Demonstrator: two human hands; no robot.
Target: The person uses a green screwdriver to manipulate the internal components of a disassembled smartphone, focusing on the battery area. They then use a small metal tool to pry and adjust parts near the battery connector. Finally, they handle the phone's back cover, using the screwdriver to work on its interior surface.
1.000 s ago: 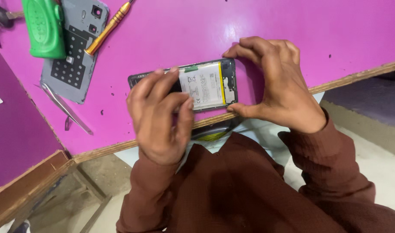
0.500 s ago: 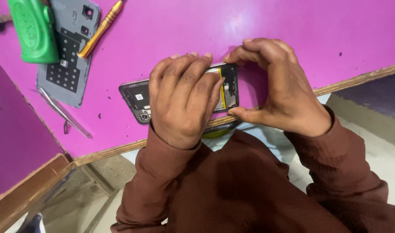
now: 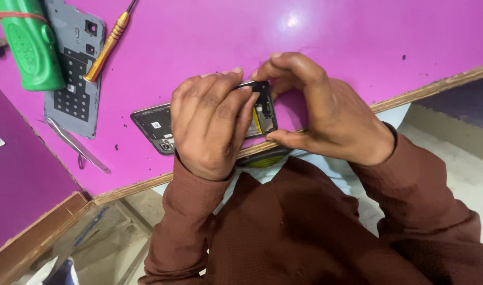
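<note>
An opened smartphone (image 3: 156, 125) with its back cover off lies on the pink table (image 3: 210, 37) near the front edge. My left hand (image 3: 210, 126) lies flat over its middle and hides the battery, fingertips pressing at the far long edge. My right hand (image 3: 326, 119) pinches the phone's right end between thumb and fingers, where dark circuit parts and a yellow strip (image 3: 257, 121) show.
At the far left lie the grey back cover (image 3: 72, 84), a green bottle-like tool (image 3: 27, 47), a yellow-handled screwdriver (image 3: 108, 45) and metal tweezers (image 3: 78, 148). The table's wooden front edge (image 3: 130, 187) runs just below the phone. A dark object (image 3: 262, 158) sits under that edge.
My left hand has slid from the phone's left end to its middle, covering the white battery that showed before. My right hand has kept its hold on the right end.
</note>
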